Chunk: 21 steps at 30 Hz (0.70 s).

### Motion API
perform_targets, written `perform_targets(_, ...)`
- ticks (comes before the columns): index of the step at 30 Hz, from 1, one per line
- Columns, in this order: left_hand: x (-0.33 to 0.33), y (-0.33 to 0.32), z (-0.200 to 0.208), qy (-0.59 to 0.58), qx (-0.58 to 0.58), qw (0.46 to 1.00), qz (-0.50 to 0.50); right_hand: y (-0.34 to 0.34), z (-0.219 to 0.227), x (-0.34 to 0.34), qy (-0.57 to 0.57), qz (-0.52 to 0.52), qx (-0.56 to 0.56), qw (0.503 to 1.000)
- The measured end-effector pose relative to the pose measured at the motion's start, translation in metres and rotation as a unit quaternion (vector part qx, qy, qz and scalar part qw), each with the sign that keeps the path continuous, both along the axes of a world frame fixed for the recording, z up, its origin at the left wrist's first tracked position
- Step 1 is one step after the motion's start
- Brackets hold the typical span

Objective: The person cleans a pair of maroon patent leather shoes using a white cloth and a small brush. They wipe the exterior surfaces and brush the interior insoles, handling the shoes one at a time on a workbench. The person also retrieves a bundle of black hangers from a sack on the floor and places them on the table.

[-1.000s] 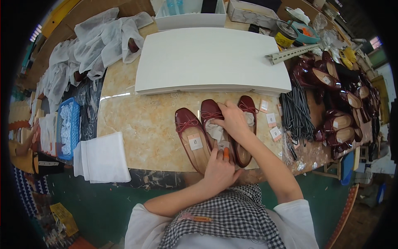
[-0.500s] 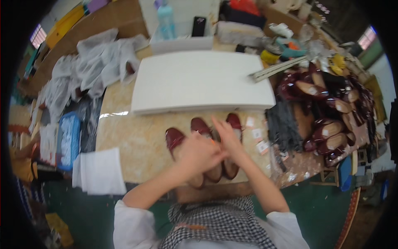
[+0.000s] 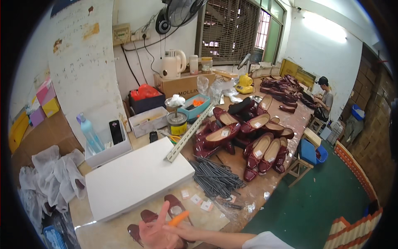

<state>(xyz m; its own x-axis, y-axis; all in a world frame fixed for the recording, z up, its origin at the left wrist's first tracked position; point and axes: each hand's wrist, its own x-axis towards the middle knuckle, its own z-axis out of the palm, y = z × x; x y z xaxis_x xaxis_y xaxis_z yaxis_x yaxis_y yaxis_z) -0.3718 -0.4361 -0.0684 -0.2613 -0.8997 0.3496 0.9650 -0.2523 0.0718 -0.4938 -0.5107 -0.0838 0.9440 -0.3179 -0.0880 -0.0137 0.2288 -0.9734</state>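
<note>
Three dark red flat shoes point(image 3: 176, 207) lie at the near edge of the marbled table point(image 3: 257, 189), just below a white rectangular board point(image 3: 137, 178). Overlapping hands point(image 3: 159, 232) rest on them, fingers spread, pinching a small orange marker point(image 3: 179, 218); which hand grips it is unclear.

A long marbled workbench point(image 3: 265, 186) carries a flat white board point(image 3: 139, 176). Right of the board lie a bundle of dark rods point(image 3: 215, 176) and a heap of dark red shoes point(image 3: 248, 137); behind it stands a white tray point(image 3: 107, 151); left of it, crumpled white cloth point(image 3: 52, 178).
</note>
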Motion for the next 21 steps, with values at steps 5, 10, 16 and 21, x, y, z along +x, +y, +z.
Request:
perform_targets(5, 0.071, -0.062, -0.002, -0.348, 0.129, 0.891, 0.263, -0.025, -0.042, 0.005, -0.123, -0.045, 0.07, 0.989)
perform_targets(10, 0.171, -0.118, -0.042, -0.941, 0.189, 0.083, 0.268, -0.024, -0.051, -0.015, 0.019, -0.081, -0.171, 0.982)
perform_targets(16, 0.163, -0.108, -0.074, -0.882, 0.111, 0.062, 0.454, -0.014, -0.065, -0.017, -0.031, -0.123, -0.031, 0.991)
perform_targets(21, 0.02, 0.006, -0.045, -0.869, -0.173, 0.234, 0.401, -0.03, -0.052, -0.024, -0.094, -0.18, 0.348, 0.915)
